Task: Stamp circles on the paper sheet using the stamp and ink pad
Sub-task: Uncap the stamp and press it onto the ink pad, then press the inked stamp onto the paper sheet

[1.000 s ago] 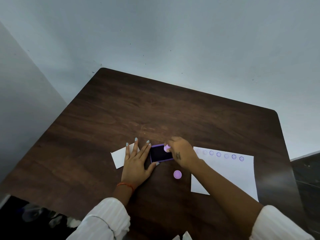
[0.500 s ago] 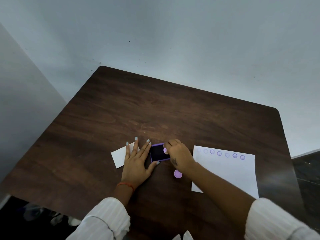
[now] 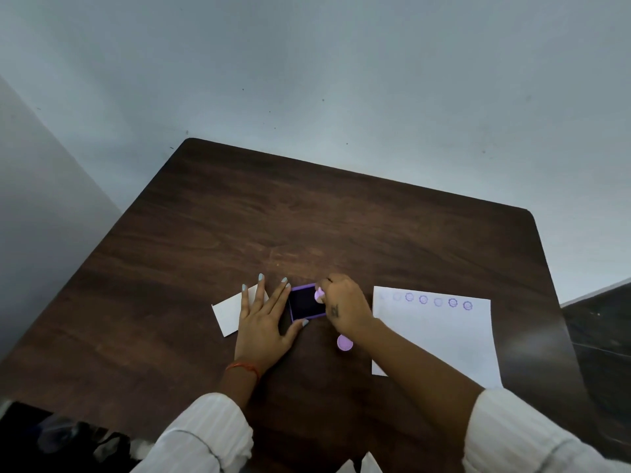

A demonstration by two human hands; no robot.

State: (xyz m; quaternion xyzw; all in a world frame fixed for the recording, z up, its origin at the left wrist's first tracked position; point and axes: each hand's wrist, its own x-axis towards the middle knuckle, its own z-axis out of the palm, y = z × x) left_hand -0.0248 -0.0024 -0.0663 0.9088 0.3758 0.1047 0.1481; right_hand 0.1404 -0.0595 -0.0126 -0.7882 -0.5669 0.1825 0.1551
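A small purple ink pad (image 3: 305, 303) with a dark inked face lies open on the brown table (image 3: 307, 227). My right hand (image 3: 345, 307) pinches a small lilac stamp (image 3: 319, 294) at the pad's right edge, over the ink. My left hand (image 3: 264, 317) lies flat on the table, fingers spread, its thumb and forefinger bracketing the pad's left side. To the right lies the white paper sheet (image 3: 440, 339), with a row of several purple circles (image 3: 423, 299) along its far edge.
A round lilac cap (image 3: 345, 343) lies on the table just below my right wrist. A small white card (image 3: 228, 310) sits partly under my left hand. The table stands against grey walls at the back and left.
My right hand has stayed at the ink pad with the stamp, shifting only slightly over the ink. The left hand has not moved.
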